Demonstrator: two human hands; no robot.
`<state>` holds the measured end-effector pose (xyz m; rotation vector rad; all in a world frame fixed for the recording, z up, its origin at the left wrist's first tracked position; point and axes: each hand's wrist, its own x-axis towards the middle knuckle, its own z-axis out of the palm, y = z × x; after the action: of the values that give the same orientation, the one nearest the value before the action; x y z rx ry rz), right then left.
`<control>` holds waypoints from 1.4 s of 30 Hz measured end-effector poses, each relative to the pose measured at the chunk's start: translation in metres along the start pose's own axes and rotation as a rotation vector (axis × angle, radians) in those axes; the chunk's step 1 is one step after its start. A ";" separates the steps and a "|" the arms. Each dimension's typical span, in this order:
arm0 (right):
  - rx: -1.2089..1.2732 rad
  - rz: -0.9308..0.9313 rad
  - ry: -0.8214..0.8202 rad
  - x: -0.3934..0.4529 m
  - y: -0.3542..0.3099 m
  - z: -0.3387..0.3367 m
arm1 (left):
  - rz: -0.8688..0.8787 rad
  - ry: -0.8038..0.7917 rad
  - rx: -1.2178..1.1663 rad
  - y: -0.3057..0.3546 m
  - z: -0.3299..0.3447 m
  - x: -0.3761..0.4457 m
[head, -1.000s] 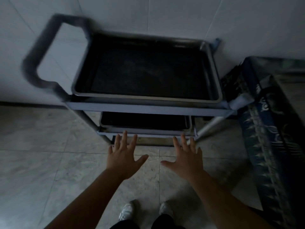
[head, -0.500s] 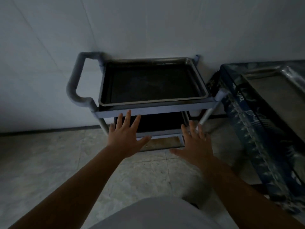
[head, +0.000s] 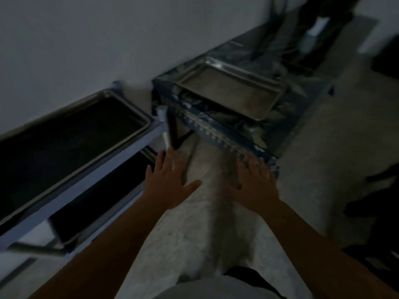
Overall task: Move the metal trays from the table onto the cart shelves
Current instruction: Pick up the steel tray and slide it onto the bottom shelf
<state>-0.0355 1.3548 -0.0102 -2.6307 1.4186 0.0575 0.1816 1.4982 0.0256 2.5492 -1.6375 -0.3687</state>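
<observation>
While both hands, left hand (head: 167,186) and right hand (head: 254,185), hover spread and empty, one metal tray (head: 228,88) sits on the blurred table (head: 226,130); the cart (head: 90,167) is cut off.

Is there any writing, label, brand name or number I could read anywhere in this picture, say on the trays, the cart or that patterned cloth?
None can be read.
Silver metal tray on the table: no marks visible.
Dark tray on the grey cart's top shelf: no marks visible.
Blue patterned tablecloth: only decoration, blurred, no letters.
Pale patch on the dark objects at the far end: too blurred to tell if it is a label.
</observation>
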 end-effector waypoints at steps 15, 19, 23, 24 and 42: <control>0.100 0.488 0.009 -0.071 0.278 -0.040 | 0.487 -0.036 0.151 0.298 0.040 0.118; 0.106 0.515 -0.003 -0.066 0.326 -0.050 | 0.515 -0.068 0.149 0.348 0.055 0.141; 0.121 0.542 -0.016 -0.052 0.363 -0.048 | 0.506 -0.082 0.147 0.385 0.072 0.167; 0.122 0.548 -0.025 -0.047 0.371 -0.047 | 0.509 -0.088 0.145 0.393 0.076 0.174; 0.071 0.627 -0.068 0.173 0.545 -0.059 | 0.501 -0.156 0.132 0.516 0.110 0.466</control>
<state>-0.3965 0.9083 -0.0330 -2.0080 2.1073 0.1596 -0.1166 0.8649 -0.0469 2.1200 -2.3404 -0.4290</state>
